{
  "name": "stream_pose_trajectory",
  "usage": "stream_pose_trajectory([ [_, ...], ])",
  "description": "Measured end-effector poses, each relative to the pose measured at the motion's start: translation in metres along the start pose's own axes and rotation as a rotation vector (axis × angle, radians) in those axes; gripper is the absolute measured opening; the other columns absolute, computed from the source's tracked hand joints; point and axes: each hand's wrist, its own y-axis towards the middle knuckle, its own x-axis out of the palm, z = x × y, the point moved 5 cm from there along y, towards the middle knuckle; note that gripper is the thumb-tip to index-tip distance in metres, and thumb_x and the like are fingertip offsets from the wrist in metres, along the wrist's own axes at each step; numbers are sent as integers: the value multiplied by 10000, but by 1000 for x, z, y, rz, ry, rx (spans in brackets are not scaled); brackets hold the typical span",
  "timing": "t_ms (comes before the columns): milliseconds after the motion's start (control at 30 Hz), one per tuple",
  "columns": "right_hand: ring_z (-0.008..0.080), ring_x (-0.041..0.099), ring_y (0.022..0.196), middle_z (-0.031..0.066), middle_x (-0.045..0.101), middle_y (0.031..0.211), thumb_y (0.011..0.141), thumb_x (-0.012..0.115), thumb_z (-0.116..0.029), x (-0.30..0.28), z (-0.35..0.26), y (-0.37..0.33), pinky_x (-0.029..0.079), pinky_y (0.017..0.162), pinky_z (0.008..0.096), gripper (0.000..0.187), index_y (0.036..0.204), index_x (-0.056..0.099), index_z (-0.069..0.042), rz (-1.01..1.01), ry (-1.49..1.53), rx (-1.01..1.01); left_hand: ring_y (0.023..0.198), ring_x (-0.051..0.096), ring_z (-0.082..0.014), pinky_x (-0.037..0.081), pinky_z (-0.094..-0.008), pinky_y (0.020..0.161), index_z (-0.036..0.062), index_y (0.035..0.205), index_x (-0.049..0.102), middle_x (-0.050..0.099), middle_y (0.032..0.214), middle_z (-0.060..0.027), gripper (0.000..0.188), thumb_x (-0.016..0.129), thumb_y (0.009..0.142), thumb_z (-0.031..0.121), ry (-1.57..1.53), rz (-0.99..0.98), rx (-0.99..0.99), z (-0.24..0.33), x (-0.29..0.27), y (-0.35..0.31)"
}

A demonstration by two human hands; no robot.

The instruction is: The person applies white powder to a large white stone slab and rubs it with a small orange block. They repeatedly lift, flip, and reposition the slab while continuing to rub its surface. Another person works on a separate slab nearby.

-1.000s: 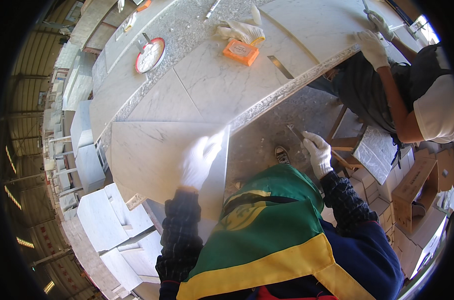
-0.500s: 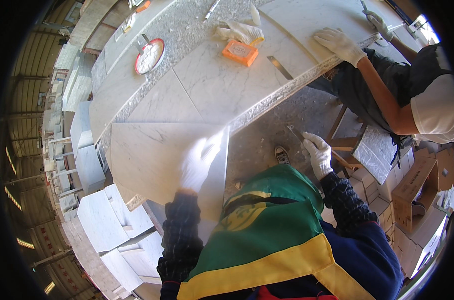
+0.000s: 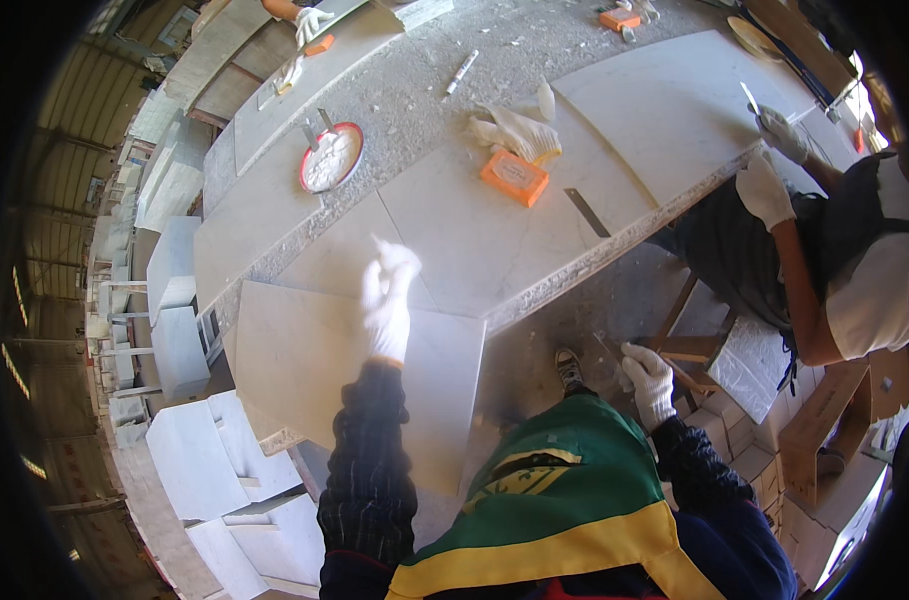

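My left hand [image 3: 388, 305], in a white knitted glove, is raised over a pale marble slab [image 3: 305, 345] with grey veins. Its fingers are bent and spread apart, overexposed, with nothing visible in them. Low on the right, past the slab's edge, my right hand [image 3: 650, 385], also gloved, closes around a thin flat metal blade [image 3: 606, 349], probably a putty knife; its handle is hidden in the fist. Beyond my left hand, more marble slabs [image 3: 455, 240] lie on the worktable, meeting at a straight seam.
A red-rimmed bowl [image 3: 358, 150] of white paste, an orange block [image 3: 515, 178], a loose glove [image 3: 515, 135], a metal strip [image 3: 587, 212] and a marker [image 3: 462, 73] lie on the table. A co-worker's gloved hand [image 3: 765, 190] is at the right edge; another person's hand [image 3: 313, 24] shows far left.
My left hand has lifted from the near slab's right edge and moved away from me. The co-worker's nearer hand has left the slab top for its edge. Another person's hand has appeared far left.
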Motion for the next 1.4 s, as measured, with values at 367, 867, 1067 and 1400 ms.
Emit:
stream_pose_trajectory([
  [367,102,597,665,56,697,885,989,653,-107,-54,11,-6,493,587,247,271,1232,705,-1,123,-45,192,1114,668,-186,503,-359,1007,34,1270,668,729,1193,-84,366,738,979,245,384,157,179,7,58,185],
  [867,85,590,667,53,700,900,988,665,-92,-44,11,5,478,562,236,250,1217,717,-7,141,-78,216,1231,650,-224,477,-355,1071,29,1401,610,698,1347,-113,479,720,943,118,438,-71,209,1,71,221],
  [1067,94,622,718,45,709,909,992,649,-123,-37,17,11,517,629,246,293,1246,716,6,100,-105,143,1464,469,-359,371,-426,1199,74,1562,458,507,1564,-233,567,621,1064,290,576,-1,350,5,10,85],
  [1400,97,580,662,45,671,856,1021,640,-113,14,5,20,496,592,259,278,1260,684,22,-69,-101,-13,1557,229,-489,126,-589,1290,-24,1617,282,296,1660,-312,871,664,982,434,1223,-73,321,-13,46,-130],
])
